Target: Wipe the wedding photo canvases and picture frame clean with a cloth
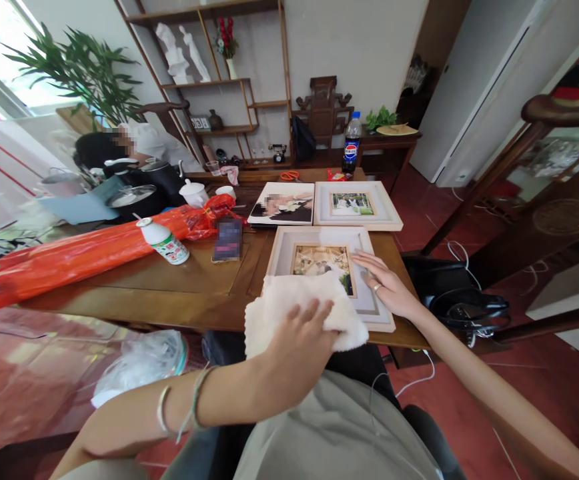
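Observation:
A light wooden picture frame [382, 316] with a wide pale border lies flat at the table's near edge. Inside it is a small photo [314, 257], partly covered by a white cloth [289, 297]. My left hand [302, 343], with two bracelets on its wrist, presses the cloth onto the near left part of the frame, fingers bent over it. My right hand [387, 283], wearing a ring, rests on the frame's right side with fingers stretched out. Behind it lie a second picture frame [389, 210] and a flat photo print [284, 200].
Left of the frame are a phone [227, 240], a white bottle [163, 241] and a long red plastic-wrapped bundle [94, 250]. Orange scissors [290, 176] and a cola bottle [351, 143] are farther back. A person [144, 143] is at the far left. A black bag [454, 300] sits right of the table.

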The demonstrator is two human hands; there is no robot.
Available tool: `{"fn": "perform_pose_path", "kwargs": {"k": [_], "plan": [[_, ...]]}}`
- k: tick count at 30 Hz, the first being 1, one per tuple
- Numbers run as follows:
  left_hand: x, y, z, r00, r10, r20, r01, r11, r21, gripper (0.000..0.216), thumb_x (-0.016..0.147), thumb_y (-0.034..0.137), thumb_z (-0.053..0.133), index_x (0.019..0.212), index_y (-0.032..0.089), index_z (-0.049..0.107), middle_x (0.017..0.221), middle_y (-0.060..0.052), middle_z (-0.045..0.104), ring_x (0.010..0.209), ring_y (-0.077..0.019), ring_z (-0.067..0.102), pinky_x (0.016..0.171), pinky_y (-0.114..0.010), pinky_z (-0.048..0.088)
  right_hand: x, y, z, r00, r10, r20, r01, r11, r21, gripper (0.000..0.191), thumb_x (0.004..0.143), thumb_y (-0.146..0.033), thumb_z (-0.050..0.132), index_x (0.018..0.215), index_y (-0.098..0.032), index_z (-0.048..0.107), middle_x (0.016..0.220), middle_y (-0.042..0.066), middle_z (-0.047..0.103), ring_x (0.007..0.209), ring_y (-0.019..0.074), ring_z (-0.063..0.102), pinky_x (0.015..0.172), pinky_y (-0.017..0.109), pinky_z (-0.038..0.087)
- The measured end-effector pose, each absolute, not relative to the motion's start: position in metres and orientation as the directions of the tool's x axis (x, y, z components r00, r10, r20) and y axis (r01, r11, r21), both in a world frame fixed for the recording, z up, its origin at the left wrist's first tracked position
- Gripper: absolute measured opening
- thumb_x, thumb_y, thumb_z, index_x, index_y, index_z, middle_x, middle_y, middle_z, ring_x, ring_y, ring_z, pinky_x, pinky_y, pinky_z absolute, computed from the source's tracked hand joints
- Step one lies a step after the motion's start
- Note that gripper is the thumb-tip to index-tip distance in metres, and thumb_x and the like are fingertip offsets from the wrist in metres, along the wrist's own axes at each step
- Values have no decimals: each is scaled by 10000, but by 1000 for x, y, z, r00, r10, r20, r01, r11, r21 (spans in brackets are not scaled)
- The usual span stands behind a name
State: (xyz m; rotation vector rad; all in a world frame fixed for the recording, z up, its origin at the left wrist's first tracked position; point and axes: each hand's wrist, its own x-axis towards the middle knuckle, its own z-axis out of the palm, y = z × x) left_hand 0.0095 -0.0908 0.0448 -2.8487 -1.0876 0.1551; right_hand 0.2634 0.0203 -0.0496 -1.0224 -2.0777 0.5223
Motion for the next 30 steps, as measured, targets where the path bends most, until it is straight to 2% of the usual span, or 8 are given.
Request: {"fn": "perform_pose_path", "kwargs": {"k": [5, 10, 12, 15, 21, 23, 27, 30], "plan": [[22, -26, 16, 635, 772, 43, 771, -629, -101, 334, 927, 164, 458, 1217, 205, 618, 1498, -143, 376, 1363, -327, 382, 1044, -510, 395, 265, 20, -50, -412, 785, 462, 481, 619, -621, 427, 949, -282, 412, 1366, -335, 488, 1440, 35, 495, 1389, 249, 368, 1152, 573, 276], [24, 48, 4, 537, 824, 179, 842, -537, -51, 354, 961, 193, 412, 1278, 163, 567, 1559, -141, 241, 1426, -315, 255, 1107, -507, 303, 266, 21, -51, -422, 780, 462, 472, 624, -622, 432, 955, -256, 390, 1371, -326, 484, 1442, 44, 489, 1394, 241, 358, 1149, 573, 281], [27, 68, 4, 562, 801, 204, 823, -565, -50, 362, 954, 176, 415, 1288, 138, 550, 1566, -150, 216, 1437, -312, 220, 1114, -501, 289, 266, 21, -50, -420, 780, 463, 471, 624, -623, 437, 951, -246, 394, 1371, -329, 483, 1438, 41, 493, 1395, 238, 357, 1151, 576, 274], [31, 80, 5, 642, 751, 153, 766, -637, -88, 338, 940, 147, 428, 1240, 134, 583, 1552, -141, 262, 1435, -307, 229, 1123, -510, 262, 265, 20, -49, -411, 786, 461, 473, 617, -629, 444, 944, -231, 400, 1368, -333, 486, 1437, 37, 494, 1393, 235, 360, 1152, 571, 278], [32, 11, 25, 723, 691, -5, 683, -717, -139, 280, 919, 154, 471, 1142, 156, 642, 1460, -148, 431, 1314, -309, 437, 1002, -481, 416, 264, 20, -50, -396, 784, 478, 468, 621, -629, 446, 922, -223, 434, 1352, -318, 509, 1420, 45, 515, 1373, 248, 389, 1149, 566, 289], [30, -28, 34, 795, 606, -37, 599, -793, -114, 264, 917, 178, 476, 1114, 161, 651, 1452, -155, 436, 1286, -296, 470, 979, -441, 435, 264, 20, -49, -386, 792, 473, 474, 610, -636, 452, 916, -222, 443, 1352, -318, 510, 1418, 45, 515, 1369, 251, 394, 1151, 564, 286], [34, -83, 43, 865, 502, 20, 501, -860, -94, 237, 905, 236, 493, 1037, 207, 687, 1462, -112, 433, 1325, -299, 421, 1009, -419, 395, 264, 19, -47, -392, 798, 458, 471, 601, -646, 446, 919, -262, 445, 1355, -327, 504, 1427, 40, 505, 1378, 258, 380, 1149, 564, 288], [43, -84, 40, 855, 518, 28, 519, -850, -92, 273, 937, 266, 450, 1063, 231, 690, 1432, -98, 476, 1285, -287, 467, 969, -399, 416, 263, 19, -46, -388, 804, 450, 474, 593, -651, 421, 938, -293, 427, 1349, -334, 508, 1426, 39, 507, 1379, 250, 381, 1151, 557, 288]]}}
